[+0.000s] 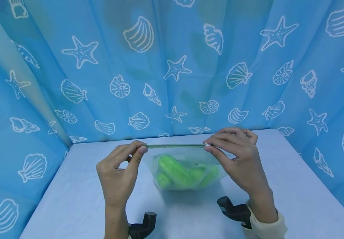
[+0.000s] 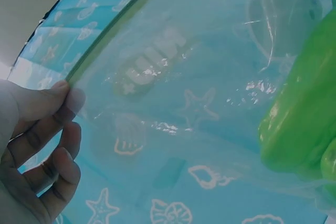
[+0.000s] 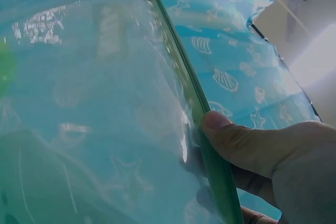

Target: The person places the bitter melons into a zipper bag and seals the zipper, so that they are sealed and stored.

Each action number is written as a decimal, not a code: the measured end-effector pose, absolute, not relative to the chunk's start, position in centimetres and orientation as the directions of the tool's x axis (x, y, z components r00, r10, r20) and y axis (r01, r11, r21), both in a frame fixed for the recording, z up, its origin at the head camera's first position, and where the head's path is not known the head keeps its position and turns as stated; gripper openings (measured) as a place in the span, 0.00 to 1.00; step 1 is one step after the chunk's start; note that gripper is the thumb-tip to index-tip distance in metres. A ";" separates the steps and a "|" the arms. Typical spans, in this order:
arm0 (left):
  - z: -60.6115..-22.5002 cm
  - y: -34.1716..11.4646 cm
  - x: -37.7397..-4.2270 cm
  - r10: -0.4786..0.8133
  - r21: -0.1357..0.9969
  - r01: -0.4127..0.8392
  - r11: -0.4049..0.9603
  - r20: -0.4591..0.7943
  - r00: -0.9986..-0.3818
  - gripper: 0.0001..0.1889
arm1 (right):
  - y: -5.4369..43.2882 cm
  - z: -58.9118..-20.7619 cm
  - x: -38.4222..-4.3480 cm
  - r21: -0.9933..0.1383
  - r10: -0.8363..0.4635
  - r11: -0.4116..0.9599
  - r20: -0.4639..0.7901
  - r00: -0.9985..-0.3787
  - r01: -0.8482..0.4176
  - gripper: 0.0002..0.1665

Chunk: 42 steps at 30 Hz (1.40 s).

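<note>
A clear plastic zip bag (image 1: pixel 187 155) hangs between both hands above the table, its green top strip (image 1: pixel 175 146) held level. Inside lie several glossy green, rounded and elongated pieces (image 1: pixel 175 171). My left hand (image 1: pixel 119 179) pinches the strip's left end between thumb and forefinger, its other fingers loosely bent, as the left wrist view shows. Towards the other end, my right hand (image 1: pixel 239 157) pinches the strip, with a small white bit at its fingertips. In the right wrist view the right thumb (image 3: pixel 236 135) presses on the strip, with fingers behind the film.
A white-covered table (image 1: pixel 79 199) spreads under the bag. Blue curtains (image 1: pixel 172 89) with white shell and starfish prints stand behind and on both sides. Black camera mounts (image 1: pixel 234 209) are strapped at the wrists.
</note>
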<state>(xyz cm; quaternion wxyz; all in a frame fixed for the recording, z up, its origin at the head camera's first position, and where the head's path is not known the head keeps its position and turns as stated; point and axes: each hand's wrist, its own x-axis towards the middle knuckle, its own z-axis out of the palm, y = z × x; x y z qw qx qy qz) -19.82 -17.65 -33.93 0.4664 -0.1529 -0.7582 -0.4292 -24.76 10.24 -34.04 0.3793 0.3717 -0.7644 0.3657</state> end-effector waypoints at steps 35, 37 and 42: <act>-34.0 -19.5 -19.5 -0.252 0.550 0.578 0.603 0.819 -0.516 0.07 | 13.4 -34.3 -25.6 -0.362 -0.234 0.488 0.822 -0.519 -0.794 0.17; -34.0 -19.6 -19.6 -0.258 0.550 0.577 0.603 0.820 -0.511 0.07 | 13.6 -34.4 -25.7 -0.365 -0.231 0.487 0.822 -0.521 -0.793 0.17; -34.0 -19.8 -19.7 -0.264 0.543 0.580 0.608 0.827 -0.497 0.08 | 13.9 -34.3 -25.7 -0.398 -0.204 0.471 0.819 -0.536 -0.787 0.18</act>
